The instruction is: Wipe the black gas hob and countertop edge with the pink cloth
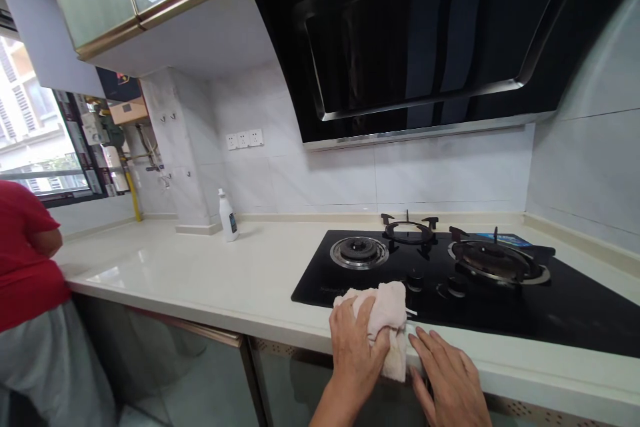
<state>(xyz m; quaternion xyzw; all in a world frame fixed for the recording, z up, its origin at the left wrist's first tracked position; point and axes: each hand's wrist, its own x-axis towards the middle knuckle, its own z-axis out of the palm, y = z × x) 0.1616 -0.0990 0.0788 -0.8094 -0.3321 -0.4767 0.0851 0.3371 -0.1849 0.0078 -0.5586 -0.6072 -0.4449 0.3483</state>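
My left hand is closed around a folded pale pink cloth. The cloth lies over the counter's front edge and the near rim of the black gas cooktop, with one end hanging down. Just to the right, my right hand rests at the counter edge, its fingers stretched out over the top and its thumb lower down. A thin white strip shows beside the cloth; what it is I cannot tell. Two control knobs sit a little beyond my hands.
A pan support stands off its burner at the back of the cooktop. A white bottle is on the counter by the wall. Overhead hangs a black range hood. At far left stands a person in red.
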